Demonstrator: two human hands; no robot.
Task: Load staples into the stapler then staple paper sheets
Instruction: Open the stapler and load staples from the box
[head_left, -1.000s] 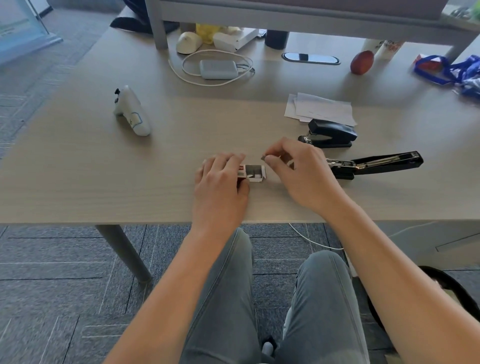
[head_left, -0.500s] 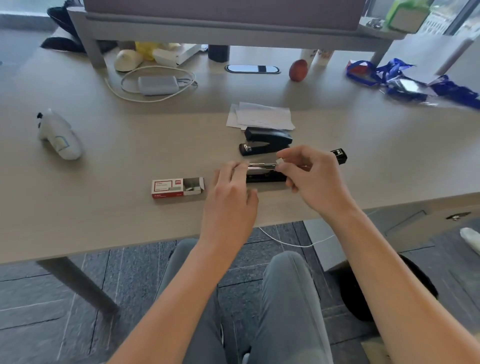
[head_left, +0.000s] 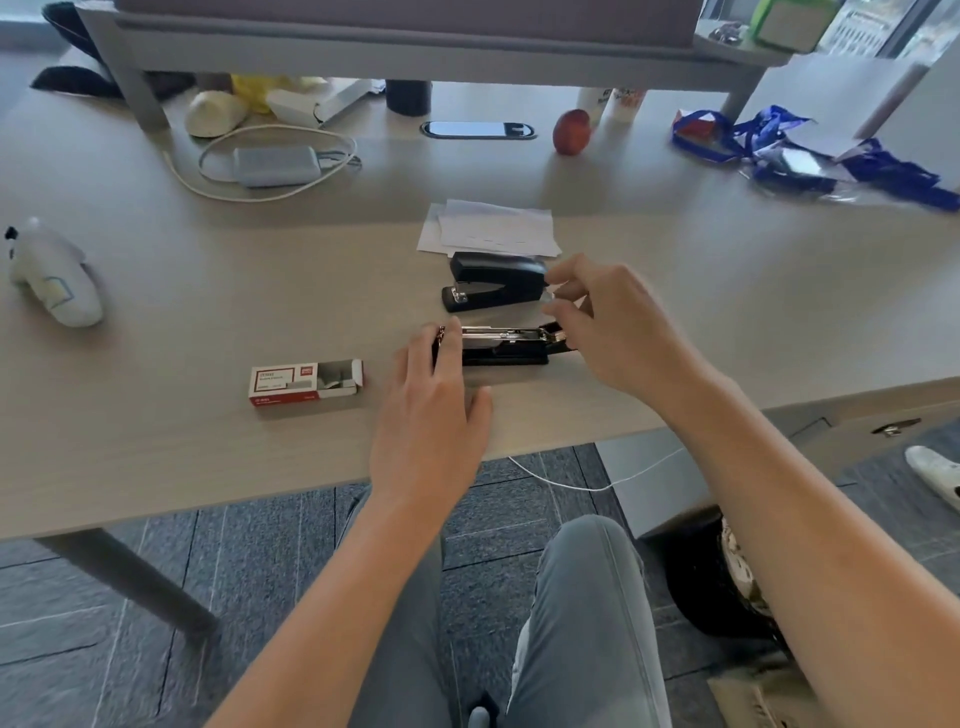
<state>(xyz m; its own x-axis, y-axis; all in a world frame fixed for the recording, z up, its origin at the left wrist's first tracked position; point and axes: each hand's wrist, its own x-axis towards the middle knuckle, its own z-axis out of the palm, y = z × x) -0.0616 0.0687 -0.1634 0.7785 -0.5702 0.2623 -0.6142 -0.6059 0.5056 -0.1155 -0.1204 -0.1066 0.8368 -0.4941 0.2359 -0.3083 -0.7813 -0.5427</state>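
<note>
A black stapler (head_left: 504, 347) lies opened near the table's front edge, its shiny metal magazine facing up. My left hand (head_left: 431, 405) grips the stapler's left end with its fingertips. My right hand (head_left: 618, 332) hovers over the right end, hiding the lid. Its thumb and forefinger pinch a small grey staple strip (head_left: 550, 297), which is blurred. A red-and-white staple box (head_left: 304, 383) lies open to the left. A second black stapler (head_left: 496, 281), closed, sits just behind the open one. White paper sheets (head_left: 493, 227) lie behind that.
A white controller (head_left: 54, 278) lies at the far left. A grey charger with a coiled cable (head_left: 272, 165), a red ball (head_left: 571, 131) and blue lanyards (head_left: 769, 143) sit at the back under a raised shelf. The table edge (head_left: 260, 499) runs close to my knees.
My left hand left the staple box and took the open stapler's left end. My right hand carried the strip from the box to above the stapler's magazine.
</note>
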